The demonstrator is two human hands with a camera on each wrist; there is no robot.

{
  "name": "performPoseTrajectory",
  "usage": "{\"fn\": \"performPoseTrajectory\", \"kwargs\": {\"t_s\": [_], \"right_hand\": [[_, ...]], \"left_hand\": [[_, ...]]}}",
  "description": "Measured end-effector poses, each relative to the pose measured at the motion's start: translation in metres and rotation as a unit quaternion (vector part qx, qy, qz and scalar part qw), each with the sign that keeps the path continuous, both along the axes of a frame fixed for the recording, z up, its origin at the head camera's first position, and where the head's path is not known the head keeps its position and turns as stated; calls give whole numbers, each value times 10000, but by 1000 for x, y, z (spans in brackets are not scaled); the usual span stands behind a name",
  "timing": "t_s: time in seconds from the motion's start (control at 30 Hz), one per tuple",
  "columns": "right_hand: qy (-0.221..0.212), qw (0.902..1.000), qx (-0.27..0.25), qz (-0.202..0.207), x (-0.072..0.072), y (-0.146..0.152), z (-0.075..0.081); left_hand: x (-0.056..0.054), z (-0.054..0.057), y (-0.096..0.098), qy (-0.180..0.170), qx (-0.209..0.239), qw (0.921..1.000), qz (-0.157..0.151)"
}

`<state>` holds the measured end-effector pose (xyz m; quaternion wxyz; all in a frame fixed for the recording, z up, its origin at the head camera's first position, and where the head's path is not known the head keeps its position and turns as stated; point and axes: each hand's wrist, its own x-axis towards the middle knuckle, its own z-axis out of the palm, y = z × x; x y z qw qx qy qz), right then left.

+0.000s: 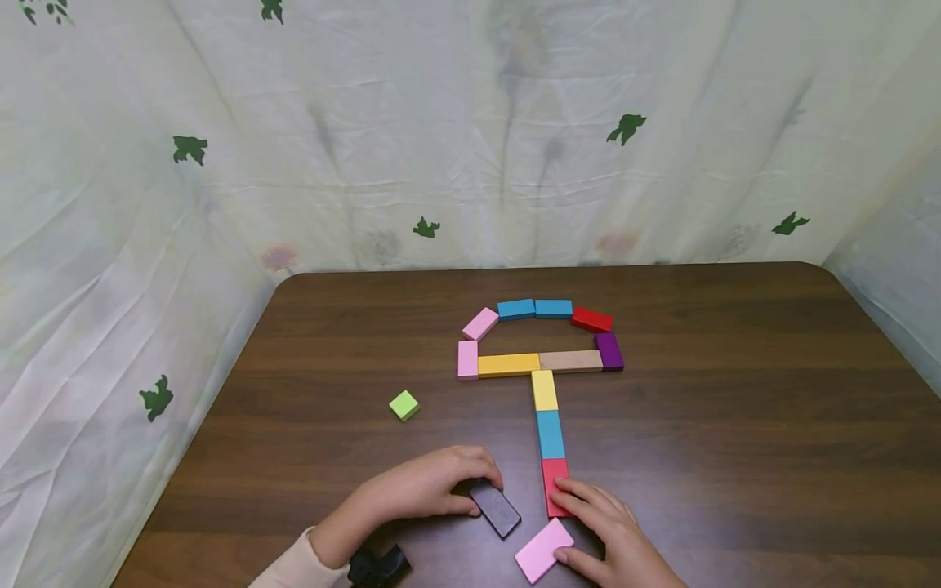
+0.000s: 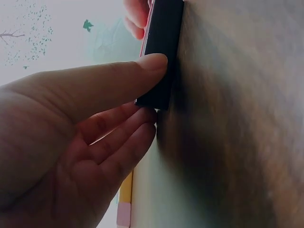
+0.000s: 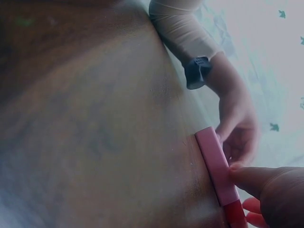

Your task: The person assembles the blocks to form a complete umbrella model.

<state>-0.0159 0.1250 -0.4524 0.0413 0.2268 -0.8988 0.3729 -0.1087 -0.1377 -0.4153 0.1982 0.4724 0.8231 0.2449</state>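
Observation:
My left hand [image 1: 439,483] pinches a dark grey rectangular block [image 1: 496,510] at its upper left end, thumb on one side and fingertips on the other. The block lies at a slant near the table's front. In the left wrist view the thumb presses the dark block [image 2: 164,42] along its side. My right hand [image 1: 613,531] spreads its fingers, its fingertips on a red block [image 1: 553,482] and its thumb touching a pink block [image 1: 542,552]. This pink block lies slanted below the red one; the right wrist view shows the thumb against the pink block [image 3: 216,164].
Above the red block run a blue block [image 1: 550,434] and a yellow block [image 1: 545,390] in a column. They meet a closed ring of coloured blocks, including an orange-yellow block [image 1: 509,365]. A green block [image 1: 404,405] lies alone on the brown table [image 1: 735,425].

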Motion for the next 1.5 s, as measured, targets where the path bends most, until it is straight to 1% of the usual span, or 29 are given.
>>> {"fn": "performPoseTrajectory", "kwargs": {"t_s": [0.2, 0.3, 0.5, 0.73, 1.13, 1.33, 1.5], "right_hand": [[141, 9999, -14, -7, 0, 0, -1], [119, 9999, -13, -5, 0, 0, -1], [-133, 9999, -11, -3, 0, 0, 1], [-423, 9991, -1, 32, 0, 0, 2], [-968, 9953, -93, 31, -1, -1, 4], [-1209, 9926, -73, 9, -2, -1, 5], [-1171, 9931, -64, 20, -2, -1, 4]], "left_hand": [[4, 1, 3, 197, -16, 9996, -199], [6, 1, 5, 202, -60, 9995, -241], [8, 2, 6, 137, -181, 9994, -267], [10, 0, 7, 403, -101, 9983, -401], [9, 0, 7, 674, 4, 9957, -642], [9, -2, 6, 751, 67, 9952, -623], [8, -4, 5, 875, 175, 9942, -605]]}}
